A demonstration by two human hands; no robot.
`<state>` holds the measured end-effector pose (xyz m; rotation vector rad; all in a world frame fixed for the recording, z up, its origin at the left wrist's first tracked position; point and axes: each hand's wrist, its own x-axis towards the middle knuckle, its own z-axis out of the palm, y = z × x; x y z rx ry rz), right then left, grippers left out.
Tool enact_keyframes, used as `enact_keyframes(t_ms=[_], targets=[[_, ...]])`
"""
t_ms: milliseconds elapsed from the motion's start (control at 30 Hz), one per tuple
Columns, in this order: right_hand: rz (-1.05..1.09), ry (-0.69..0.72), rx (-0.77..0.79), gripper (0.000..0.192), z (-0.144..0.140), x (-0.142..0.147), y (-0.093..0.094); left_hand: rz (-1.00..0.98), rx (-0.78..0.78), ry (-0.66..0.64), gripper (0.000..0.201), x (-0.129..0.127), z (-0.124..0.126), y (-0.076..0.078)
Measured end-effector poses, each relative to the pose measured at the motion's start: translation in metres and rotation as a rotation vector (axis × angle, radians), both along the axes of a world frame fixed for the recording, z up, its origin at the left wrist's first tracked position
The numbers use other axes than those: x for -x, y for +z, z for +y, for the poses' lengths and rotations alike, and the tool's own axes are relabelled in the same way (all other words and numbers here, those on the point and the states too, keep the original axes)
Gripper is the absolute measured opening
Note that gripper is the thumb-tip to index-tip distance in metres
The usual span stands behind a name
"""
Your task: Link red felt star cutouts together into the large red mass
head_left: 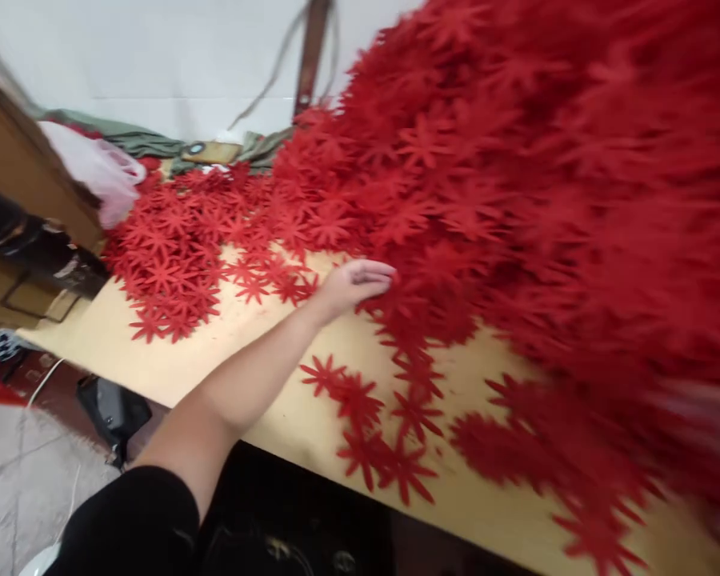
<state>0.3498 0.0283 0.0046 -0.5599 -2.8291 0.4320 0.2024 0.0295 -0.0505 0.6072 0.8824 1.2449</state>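
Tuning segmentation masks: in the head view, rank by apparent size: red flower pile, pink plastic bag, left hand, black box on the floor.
1. Red flower pile, by far largest.
2. Pink plastic bag.
3. Left hand and black box: look alike, unranked; the box lies lower, on the floor, so depth skews it.

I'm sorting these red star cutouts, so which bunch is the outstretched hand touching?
The big heaped pile filling the right side. The left hand rests at its lower edge, while the flat spread by the pink bag and the loose stars near the table edge lie apart.

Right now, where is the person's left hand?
In the head view, the left hand is at centre frame, on the table touching the edge of the big pile of red flower cutouts.
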Motion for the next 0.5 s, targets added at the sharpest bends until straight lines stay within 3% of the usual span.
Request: enact_keyframes(t_ms=[67, 133, 167, 200, 333, 433, 500], targets=[[0.082, -0.281, 0.077, 0.045, -0.017, -0.030, -0.003, -0.001, -0.034, 0.005, 0.022, -0.002, 0.000, 0.001], [0.291, -0.621, 0.268, 0.052, -0.027, -0.033, -0.010, 0.052, -0.127, 0.079, 0.018, -0.001, 0.001, 0.001], [0.375, -0.730, 0.466, 0.054, -0.026, -0.026, -0.015, 0.061, -0.169, 0.084, 0.017, 0.000, 0.001, 0.001], [0.438, -0.740, 0.588, 0.054, -0.023, -0.016, -0.021, 0.067, -0.207, 0.089, 0.019, 0.001, 0.002, 0.001], [0.759, -0.651, 0.750, 0.031, -0.002, 0.021, -0.044, 0.069, -0.272, 0.106, 0.033, 0.004, 0.003, -0.003], [0.916, -0.723, 0.854, 0.026, 0.005, 0.024, -0.057, 0.061, -0.263, 0.093, 0.036, 0.002, 0.005, -0.006], [0.962, -0.757, 0.815, 0.024, 0.005, 0.020, -0.062, 0.078, -0.254, 0.075, 0.037, 0.000, 0.006, -0.008]])
